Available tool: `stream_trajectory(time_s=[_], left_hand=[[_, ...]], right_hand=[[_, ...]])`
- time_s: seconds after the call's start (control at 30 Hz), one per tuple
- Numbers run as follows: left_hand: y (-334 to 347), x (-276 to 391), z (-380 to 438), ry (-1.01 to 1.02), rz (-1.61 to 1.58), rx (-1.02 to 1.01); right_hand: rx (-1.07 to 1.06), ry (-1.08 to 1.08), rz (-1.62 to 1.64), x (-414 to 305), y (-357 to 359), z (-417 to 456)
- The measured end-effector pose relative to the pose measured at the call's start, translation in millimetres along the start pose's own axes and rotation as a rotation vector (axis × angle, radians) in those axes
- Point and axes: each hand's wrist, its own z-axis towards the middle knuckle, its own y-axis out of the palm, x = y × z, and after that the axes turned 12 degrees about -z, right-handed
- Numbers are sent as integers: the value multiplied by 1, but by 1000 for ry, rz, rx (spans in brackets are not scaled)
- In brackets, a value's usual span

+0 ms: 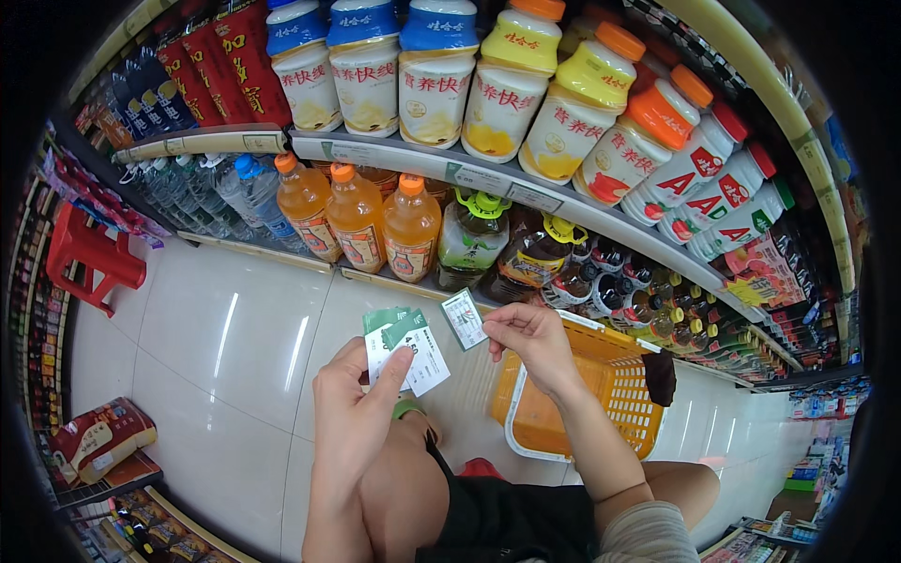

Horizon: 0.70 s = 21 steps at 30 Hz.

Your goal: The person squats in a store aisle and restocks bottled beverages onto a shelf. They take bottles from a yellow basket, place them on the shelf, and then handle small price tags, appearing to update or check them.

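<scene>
Between the thumb and fingers of my left hand (373, 380) is a small fanned stack of green-and-white price tags (426, 369). My right hand (531, 341) pinches a single price tag (462, 321) by its right edge, slightly above and right of the stack and apart from it. That tag is tilted and bears small print. Beyond both hands runs a shelf price rail (394, 156) with several tags in it. Large white plastic drink bottles (436, 77) stand on the shelf above the rail, and big bottles of orange drink (355, 222) stand below it.
An orange plastic shopping basket (588, 362) stands on the tiled floor under my right forearm. A red plastic stool (95, 257) is at the left. A large packaged sack (102, 440) lies at lower left. Dark tea jugs (531, 257) and small bottles fill the lower shelf.
</scene>
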Motion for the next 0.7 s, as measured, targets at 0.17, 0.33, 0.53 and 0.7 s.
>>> stream_trajectory(time_s=[0.17,0.33,0.53,0.7], left_hand=[[1,-2,-3,21,37,-4],[5,-3,-1,40,38,-8],[1,0,-1,18,33,-15],[1,2,0,47,47,-28]], right_hand=[[254,-114,-498,54,-31,37],[287,-469,-1318,154,-58,83],[277,-142,-1564,184,-36,103],[296,-187,-1702,200,-37,108]])
